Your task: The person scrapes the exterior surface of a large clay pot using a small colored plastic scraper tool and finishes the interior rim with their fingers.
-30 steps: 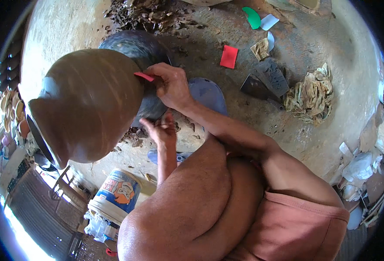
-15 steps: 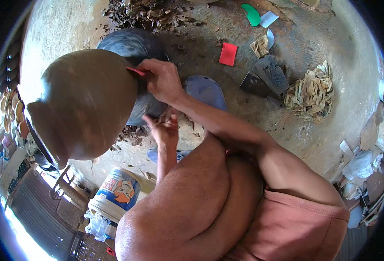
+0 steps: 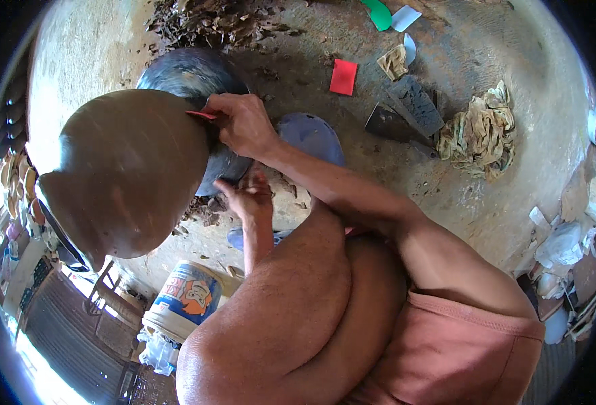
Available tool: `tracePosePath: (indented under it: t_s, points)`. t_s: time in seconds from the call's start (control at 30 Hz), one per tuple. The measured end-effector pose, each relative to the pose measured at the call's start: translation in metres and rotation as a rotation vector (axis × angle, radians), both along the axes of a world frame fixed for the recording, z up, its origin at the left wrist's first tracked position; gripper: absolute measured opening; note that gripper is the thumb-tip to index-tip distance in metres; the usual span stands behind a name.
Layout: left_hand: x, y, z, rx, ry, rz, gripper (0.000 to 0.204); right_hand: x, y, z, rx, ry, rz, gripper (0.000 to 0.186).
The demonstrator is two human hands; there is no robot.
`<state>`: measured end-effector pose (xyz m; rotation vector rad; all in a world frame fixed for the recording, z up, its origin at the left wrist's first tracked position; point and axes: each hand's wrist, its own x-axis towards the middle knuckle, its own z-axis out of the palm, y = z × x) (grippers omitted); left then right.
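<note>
A large brown clay pot, its mouth with a shaped lip toward the left, sits on a dark round wheel, which shows behind it. My right hand pinches a thin red flat piece against the pot's right side. Lower down, my left hand is at the wheel's near edge, fingers apart and slightly blurred; whether it touches the wheel is unclear. A blue rounded flat object lies beside the wheel.
Clay scraps, coloured pieces, dark blocks and crumpled cloth lie on the floor. A bucket stands by my bent knee, bags at right, stacked pottery far left.
My right hand with the red piece has shifted slightly leftward along the pot. The whole view has shifted a little. My left hand stays by the wheel's edge.
</note>
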<state>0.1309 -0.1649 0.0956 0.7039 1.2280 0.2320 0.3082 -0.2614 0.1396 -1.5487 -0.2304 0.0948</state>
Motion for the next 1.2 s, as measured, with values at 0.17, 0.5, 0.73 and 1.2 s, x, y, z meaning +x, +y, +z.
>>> tracePosePath:
  t_s: [0.17, 0.5, 0.73, 1.2]
  points:
    - [0.027, -0.019, 0.052, -0.131, 0.215, 0.018, 0.082, 0.000, -0.004, -0.005, 0.016, -0.015, -0.071, 0.038]
    - [0.006, 0.083, 0.011, 0.180, 0.194, -0.053, 0.076, -0.023, -0.003, 0.000, 0.032, -0.009, -0.095, 0.035]
    - [0.007, 0.053, 0.002, 0.123, 0.077, 0.069, 0.063, -0.038, -0.025, -0.009, -0.104, -0.002, 0.100, 0.034]
    - [0.008, 0.024, 0.013, 0.099, 0.029, 0.164, 0.071, 0.147, -0.021, 0.006, -0.458, -0.362, -0.246, 0.024]
